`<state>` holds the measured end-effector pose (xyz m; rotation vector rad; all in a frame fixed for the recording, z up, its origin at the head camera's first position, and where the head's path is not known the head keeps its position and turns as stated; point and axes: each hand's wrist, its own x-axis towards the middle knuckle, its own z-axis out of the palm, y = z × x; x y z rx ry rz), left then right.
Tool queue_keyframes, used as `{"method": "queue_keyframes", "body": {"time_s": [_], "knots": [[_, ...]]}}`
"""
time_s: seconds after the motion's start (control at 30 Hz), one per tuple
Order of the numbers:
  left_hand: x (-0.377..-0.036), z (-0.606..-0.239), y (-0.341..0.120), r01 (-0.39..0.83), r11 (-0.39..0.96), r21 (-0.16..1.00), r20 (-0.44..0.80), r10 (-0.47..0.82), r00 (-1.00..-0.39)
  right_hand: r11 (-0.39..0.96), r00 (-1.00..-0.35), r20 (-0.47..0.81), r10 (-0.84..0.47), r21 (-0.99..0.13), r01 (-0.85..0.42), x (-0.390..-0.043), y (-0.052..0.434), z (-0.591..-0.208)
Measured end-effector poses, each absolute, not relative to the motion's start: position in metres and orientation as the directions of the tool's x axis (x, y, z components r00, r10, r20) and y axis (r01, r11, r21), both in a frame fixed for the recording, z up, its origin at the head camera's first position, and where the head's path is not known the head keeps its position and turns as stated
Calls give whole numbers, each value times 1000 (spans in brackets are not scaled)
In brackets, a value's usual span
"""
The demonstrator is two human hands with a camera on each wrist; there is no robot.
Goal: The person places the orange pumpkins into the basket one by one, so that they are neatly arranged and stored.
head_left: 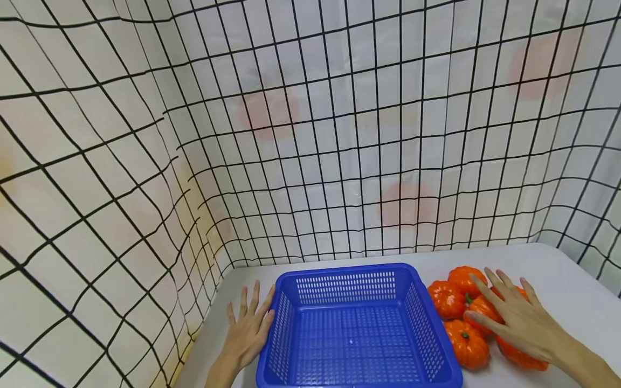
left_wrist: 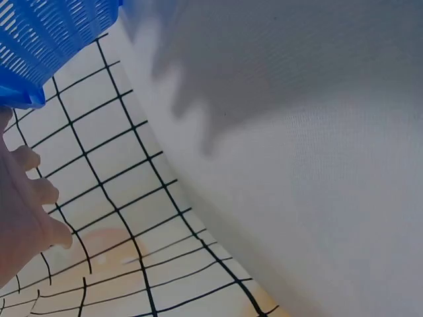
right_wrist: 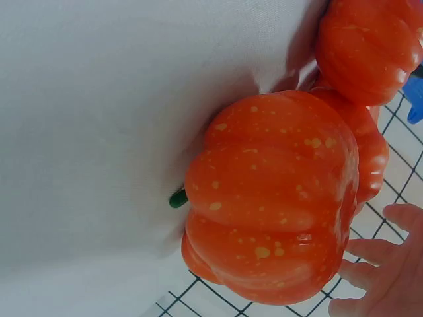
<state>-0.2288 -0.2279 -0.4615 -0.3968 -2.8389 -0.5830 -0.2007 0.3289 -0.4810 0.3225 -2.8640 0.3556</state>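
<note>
Now, I'm spreading my fingers (head_left: 254,299) wide, gripping nothing.
My left hand (head_left: 246,335) is touching the blue basket (head_left: 339,270) at nine o'clock; my right hand (head_left: 518,317) is reaching over orange pumpkins (head_left: 467,346) at three, white table (head_left: 565,293) stretching past them.

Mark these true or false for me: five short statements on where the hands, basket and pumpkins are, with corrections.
1. The left hand is at the left side of the blue basket. True.
2. The orange pumpkins lie inside the basket. False: they lie on the white table, to its right.
3. The right hand is clenched in a fist. False: it is spread out over the pumpkins.
4. The right wrist view shows a green stem on a pumpkin. True.
5. Both hands are inside the basket. False: neither is.
</note>
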Motion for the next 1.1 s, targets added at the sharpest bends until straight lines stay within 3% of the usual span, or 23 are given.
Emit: {"method": "queue_keyframes", "body": {"time_s": [0.5, 0.67, 0.87, 1.1], "knots": [[-218, -467, -229, 264, 798, 542, 126, 233, -964, 972, -969, 227, -102, -186, -146, -187, 350, -481], [-216, -471, -229, 217, 744, 632, 94, 205, -974, 964, -981, 172, -87, -233, -126, -180, 362, -487], [-214, -478, -227, 149, 561, 815, 29, 217, -976, 963, -993, 112, -38, -262, -66, -166, 372, -498], [-216, -482, -229, 65, 255, 965, -36, 372, -927, 964, -996, 92, -17, -263, -41, -151, 385, -508]]}}
